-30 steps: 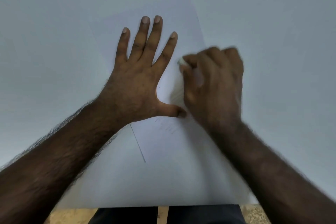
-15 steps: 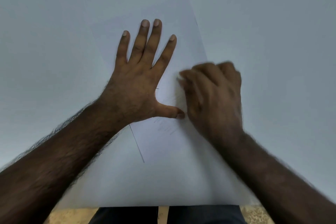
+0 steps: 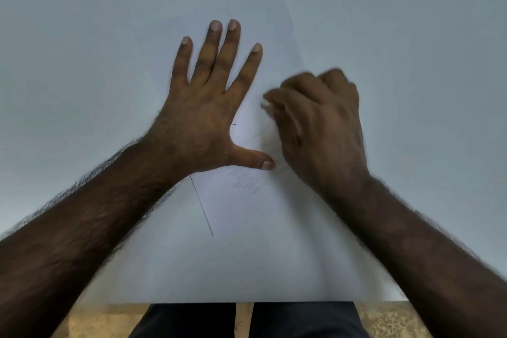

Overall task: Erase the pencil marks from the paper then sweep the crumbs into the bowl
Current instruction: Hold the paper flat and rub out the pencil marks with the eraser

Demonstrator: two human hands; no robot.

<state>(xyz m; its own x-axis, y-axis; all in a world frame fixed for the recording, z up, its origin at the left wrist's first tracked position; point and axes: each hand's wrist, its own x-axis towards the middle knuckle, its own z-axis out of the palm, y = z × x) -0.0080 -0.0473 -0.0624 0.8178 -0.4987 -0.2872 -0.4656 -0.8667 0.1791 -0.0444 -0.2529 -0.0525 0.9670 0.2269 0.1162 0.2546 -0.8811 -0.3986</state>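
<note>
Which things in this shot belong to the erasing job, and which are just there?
Job:
- paper
- pencil marks
- eraser, a pale tip showing from the right hand
- left hand, flat on the paper

Just there:
- table
- floor
- dark trousers

No bowl is in view.

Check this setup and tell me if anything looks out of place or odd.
The paper lies askew, turned at an angle to the table edge. No bowl is in view. Otherwise nothing stands out: the left hand presses flat on the sheet, the right hand is blurred, and faint pencil marks remain.
</note>
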